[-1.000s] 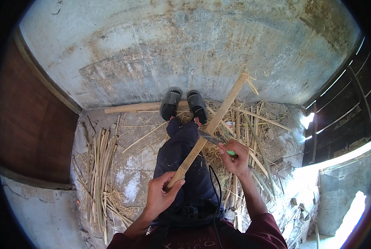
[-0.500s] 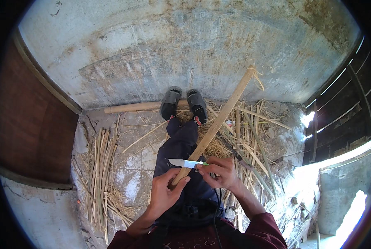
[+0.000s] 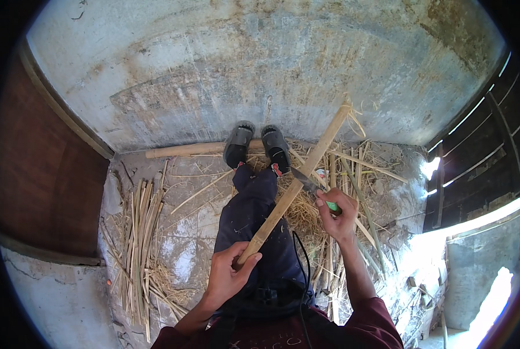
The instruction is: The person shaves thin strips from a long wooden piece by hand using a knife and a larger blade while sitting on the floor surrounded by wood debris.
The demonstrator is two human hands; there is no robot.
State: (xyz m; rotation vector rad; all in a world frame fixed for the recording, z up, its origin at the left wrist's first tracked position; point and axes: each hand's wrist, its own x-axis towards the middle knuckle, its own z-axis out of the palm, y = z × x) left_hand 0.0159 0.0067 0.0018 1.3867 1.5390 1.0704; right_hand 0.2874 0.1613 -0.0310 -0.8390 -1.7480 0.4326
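Observation:
My left hand (image 3: 229, 271) is closed round the near end of a long, flat bamboo strip (image 3: 283, 205). The strip slants up and away to the right, over my legs, and thin curled shavings (image 3: 358, 123) hang at its far end. In my right hand (image 3: 337, 213) is a knife (image 3: 309, 184), its green handle gripped in the fingers. The blade points away to the left and lies across the strip about midway along; whether it cuts in cannot be made out.
A bundle of split bamboo strips (image 3: 139, 232) lies on the floor at left, more strips (image 3: 362, 192) at right among straw-like shavings (image 3: 303, 216). A thick pole (image 3: 184, 150) rests along the stained wall (image 3: 260, 70). My shoes (image 3: 274, 139) stand near it. A black cord (image 3: 306, 262) hangs before me.
My right hand has moved the knife away from me along the strip, from near my left hand to about midway. The strip's far end has dipped slightly; my left hand keeps its hold.

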